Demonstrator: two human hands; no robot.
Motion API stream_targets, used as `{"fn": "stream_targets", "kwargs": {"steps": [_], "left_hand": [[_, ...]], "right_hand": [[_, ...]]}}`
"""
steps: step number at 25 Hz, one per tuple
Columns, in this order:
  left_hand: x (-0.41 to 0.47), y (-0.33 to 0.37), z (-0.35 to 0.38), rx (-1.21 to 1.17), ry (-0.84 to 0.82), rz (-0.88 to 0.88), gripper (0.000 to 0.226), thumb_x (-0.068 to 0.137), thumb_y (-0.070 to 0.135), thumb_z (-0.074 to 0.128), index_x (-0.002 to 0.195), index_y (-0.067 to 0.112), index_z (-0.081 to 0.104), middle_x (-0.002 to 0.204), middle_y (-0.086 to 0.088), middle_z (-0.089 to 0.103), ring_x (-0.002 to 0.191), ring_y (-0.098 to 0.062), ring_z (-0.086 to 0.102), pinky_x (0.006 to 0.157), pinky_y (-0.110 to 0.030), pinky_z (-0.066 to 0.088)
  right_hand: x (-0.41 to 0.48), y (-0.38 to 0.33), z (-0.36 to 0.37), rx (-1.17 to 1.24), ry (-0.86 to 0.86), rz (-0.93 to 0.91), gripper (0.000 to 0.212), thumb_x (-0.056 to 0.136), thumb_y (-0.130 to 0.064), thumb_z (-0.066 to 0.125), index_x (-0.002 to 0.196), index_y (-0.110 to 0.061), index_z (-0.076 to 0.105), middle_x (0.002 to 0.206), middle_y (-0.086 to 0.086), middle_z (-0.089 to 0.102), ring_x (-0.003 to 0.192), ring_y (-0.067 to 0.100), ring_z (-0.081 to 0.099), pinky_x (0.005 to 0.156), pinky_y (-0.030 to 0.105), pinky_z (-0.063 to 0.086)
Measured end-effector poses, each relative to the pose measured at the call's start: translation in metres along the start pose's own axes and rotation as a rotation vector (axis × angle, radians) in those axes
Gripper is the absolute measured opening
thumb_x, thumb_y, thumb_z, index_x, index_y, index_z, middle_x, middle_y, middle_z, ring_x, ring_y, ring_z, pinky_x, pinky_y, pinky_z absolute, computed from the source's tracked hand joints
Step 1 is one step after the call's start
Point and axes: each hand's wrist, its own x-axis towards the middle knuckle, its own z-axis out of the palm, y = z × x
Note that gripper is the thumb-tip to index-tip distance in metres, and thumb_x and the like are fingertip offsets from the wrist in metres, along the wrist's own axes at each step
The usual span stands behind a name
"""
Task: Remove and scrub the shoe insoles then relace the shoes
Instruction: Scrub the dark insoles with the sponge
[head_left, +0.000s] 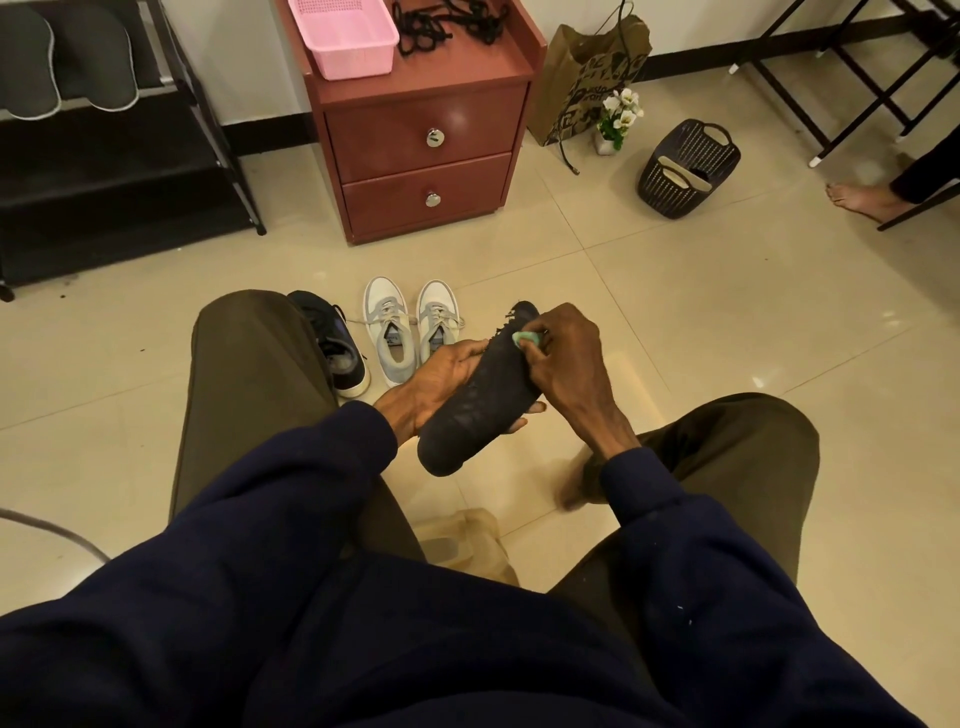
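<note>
The pale tiled floor (675, 322) filled most of the view, and the seated person's knees spread to seven and five o'clock, which left room to work between them. At twelve o'clock stood a reddish-brown two-drawer wooden cabinet (426, 156). Its top served as a parking shelf, with a pink slotted plastic basket (345, 36) at its eleven o'clock corner and a tangle of black shoelaces (441, 26) just beside it. The laces were probably set up there so they stayed out of the scrubbing and were at hand for relacing.

A pair of white-and-grey laced sneakers (410, 332) sat side by side on the floor just past the hands. A dark navy sneaker with a pale sole (335, 353) lay at their nine o'clock, partly hidden by the left knee.

The long dark foam insole (478, 400) was out of its shoe and held in the air between the knees, its toe end pointing to one o'clock. The left hand (436, 382) cradled it from below, thumb over the near edge and fingertips curling up at the far edge, likely to brace it against pressure. The right hand (563, 358) pinched a small pale-green scrubbing pad (524, 339) in bunched fingertips and pressed it on the insole near the toe. I judged the scrubbing to be under way and the relacing not yet started.
</note>
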Motion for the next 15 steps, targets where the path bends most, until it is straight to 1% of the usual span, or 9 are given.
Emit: {"fn": "stream_targets", "kwargs": {"steps": [2,4,5,8,10,11,13,14,15], "left_hand": [[0.0,0.0,0.001,-0.002,0.027,0.003,0.034,0.103,0.037,0.048,0.11,0.008,0.065,0.095,-0.011,0.066,0.088,-0.03,0.065,0.101,-0.058,0.044],[-0.001,-0.001,0.002,-0.019,0.052,0.009,0.036,0.106,0.037,0.043,0.112,0.009,0.064,0.097,-0.012,0.072,0.087,-0.029,0.069,0.095,-0.055,0.049],[0.0,-0.001,0.002,-0.031,0.039,0.016,0.037,0.106,0.038,0.042,0.115,0.01,0.064,0.101,-0.013,0.073,0.09,-0.031,0.071,0.096,-0.056,0.047],[0.001,-0.001,0.003,-0.015,0.038,0.014,0.038,0.106,0.04,0.045,0.123,0.011,0.064,0.11,-0.016,0.073,0.099,-0.041,0.071,0.104,-0.062,0.04],[-0.001,-0.002,0.005,0.024,0.076,0.012,0.039,0.105,0.04,0.048,0.125,0.01,0.065,0.113,-0.017,0.072,0.102,-0.041,0.07,0.104,-0.062,0.041],[-0.001,-0.002,0.003,0.039,0.119,0.021,0.037,0.105,0.038,0.049,0.12,0.009,0.067,0.11,-0.015,0.073,0.099,-0.037,0.07,0.103,-0.059,0.044],[0.002,0.001,-0.002,0.081,0.219,0.092,0.032,0.106,0.031,0.052,0.106,0.008,0.073,0.102,-0.012,0.075,0.097,-0.028,0.069,0.101,-0.046,0.05],[0.004,0.002,-0.006,0.113,0.251,0.133,0.029,0.105,0.029,0.054,0.102,0.009,0.075,0.101,-0.011,0.076,0.099,-0.026,0.067,0.102,-0.04,0.05],[0.006,0.004,-0.01,0.123,0.258,0.164,0.027,0.104,0.029,0.056,0.102,0.01,0.075,0.103,-0.01,0.076,0.101,-0.026,0.066,0.105,-0.039,0.049]], "right_hand": [[-0.004,-0.006,0.003,0.11,-0.097,-0.064,0.01,0.085,-0.015,0.079,0.094,-0.012,0.075,0.094,0.0,0.066,0.082,0.009,0.06,0.072,0.022,0.052],[-0.008,-0.014,0.001,0.212,-0.221,-0.126,0.01,0.083,-0.014,0.081,0.091,-0.012,0.076,0.091,-0.001,0.067,0.079,0.005,0.061,0.07,0.017,0.052],[-0.008,-0.014,0.001,0.218,-0.23,-0.132,0.01,0.083,-0.015,0.082,0.09,-0.012,0.077,0.09,-0.001,0.068,0.078,0.005,0.061,0.07,0.018,0.052],[0.0,-0.001,0.0,0.091,-0.055,-0.038,0.009,0.086,-0.019,0.079,0.091,-0.012,0.077,0.09,0.002,0.068,0.079,0.011,0.06,0.07,0.029,0.054],[-0.001,0.001,0.0,0.081,-0.015,-0.011,0.008,0.086,-0.017,0.078,0.092,-0.012,0.076,0.091,0.003,0.068,0.08,0.013,0.061,0.072,0.033,0.056],[-0.004,-0.004,0.0,0.123,-0.064,-0.049,0.008,0.085,-0.016,0.079,0.091,-0.012,0.076,0.091,0.001,0.068,0.08,0.012,0.062,0.072,0.032,0.056],[-0.011,-0.018,-0.001,0.213,-0.273,-0.132,0.006,0.084,-0.014,0.08,0.089,-0.013,0.077,0.089,-0.002,0.069,0.078,0.009,0.063,0.069,0.025,0.055],[-0.013,-0.024,0.0,0.23,-0.374,-0.155,0.005,0.083,-0.015,0.081,0.088,-0.014,0.078,0.088,-0.004,0.069,0.076,0.008,0.063,0.066,0.022,0.053],[-0.014,-0.025,0.0,0.202,-0.413,-0.168,0.004,0.083,-0.016,0.081,0.086,-0.015,0.078,0.086,-0.005,0.069,0.074,0.007,0.063,0.063,0.022,0.052]]}}
